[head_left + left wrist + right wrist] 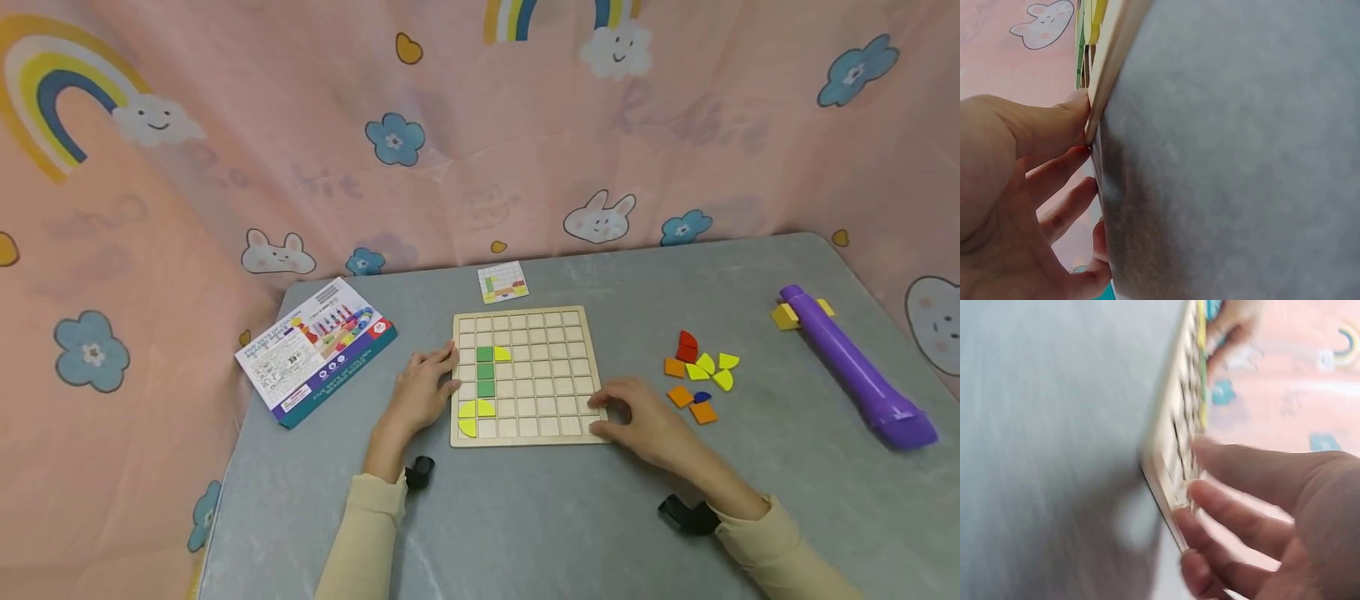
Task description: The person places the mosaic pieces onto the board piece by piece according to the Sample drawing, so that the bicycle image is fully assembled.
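Note:
A wooden grid board (551, 429) lies on the table. Three green squares (486, 372) form a column on its left side, with yellow quarter-circle pieces (486, 407) above right and below. At the board's left edge my left hand (422, 387) rests, its thumb (1063, 119) touching the wooden rim and the other fingers spread beside it. My right hand (648, 423) touches the lower right part of the board, thumb and forefinger apart, with no loose piece visible between them. In the right wrist view the fingertips (1200, 490) lie against the board's face and edge.
A small pattern card (503, 282) lies behind the board. Loose red, orange, yellow and blue pieces (703, 412) are scattered to the right. Farther right, a purple tube (855, 367) leans on yellow blocks (785, 317). A game box (315, 350) lies at left.

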The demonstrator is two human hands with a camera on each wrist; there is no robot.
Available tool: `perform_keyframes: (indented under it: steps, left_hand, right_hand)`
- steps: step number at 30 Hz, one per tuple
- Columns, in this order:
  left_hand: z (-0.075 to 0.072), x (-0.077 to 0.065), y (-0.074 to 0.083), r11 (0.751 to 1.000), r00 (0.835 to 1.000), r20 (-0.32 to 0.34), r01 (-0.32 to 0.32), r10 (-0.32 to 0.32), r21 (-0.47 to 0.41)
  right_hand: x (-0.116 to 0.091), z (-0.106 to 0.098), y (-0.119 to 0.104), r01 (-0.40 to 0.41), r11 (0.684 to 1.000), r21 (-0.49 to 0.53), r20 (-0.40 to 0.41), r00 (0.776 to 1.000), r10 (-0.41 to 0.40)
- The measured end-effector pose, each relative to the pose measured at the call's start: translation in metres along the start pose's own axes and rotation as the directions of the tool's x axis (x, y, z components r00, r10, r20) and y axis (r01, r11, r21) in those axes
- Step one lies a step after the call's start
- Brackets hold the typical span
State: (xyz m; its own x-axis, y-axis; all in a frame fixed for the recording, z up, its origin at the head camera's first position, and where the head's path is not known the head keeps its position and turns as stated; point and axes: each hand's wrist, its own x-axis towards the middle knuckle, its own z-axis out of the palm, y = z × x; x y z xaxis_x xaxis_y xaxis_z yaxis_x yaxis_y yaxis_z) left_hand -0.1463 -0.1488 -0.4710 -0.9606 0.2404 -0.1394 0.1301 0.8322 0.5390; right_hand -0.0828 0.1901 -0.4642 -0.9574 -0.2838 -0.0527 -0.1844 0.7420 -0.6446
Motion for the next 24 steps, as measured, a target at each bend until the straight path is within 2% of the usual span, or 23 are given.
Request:
perform_keyframes:
  steps: [6,13,20,24]
  left_hand:
    - [0.002,0.001,-0.001,1.0,1.0,0.004,-0.003,0.003,0.003]
    - [0.0,0.001,0.0,1.0,1.0,0.002,-0.001,0.001,0.0]
    - [-0.001,0.0,0.001,1.0,1.0,0.003,0.012,-0.012,0.004]
    - [-0.001,0.0,0.0,1.0,1.0,0.002,0.018,-0.018,0.004]
  right_hand:
    - [-0.014,-0.023,0.024,-0.052,0.997,-0.06,0.027,0.998,0.054]
    - [-0.027,-0.035,0.048,-0.012,0.996,-0.089,-0.018,1.0,0.011]
    - [-0.029,-0.036,0.051,-0.052,0.995,-0.082,-0.042,0.998,0.049]
    - [-0.026,-0.03,0.043,-0.034,0.994,-0.103,-0.092,0.995,0.025]
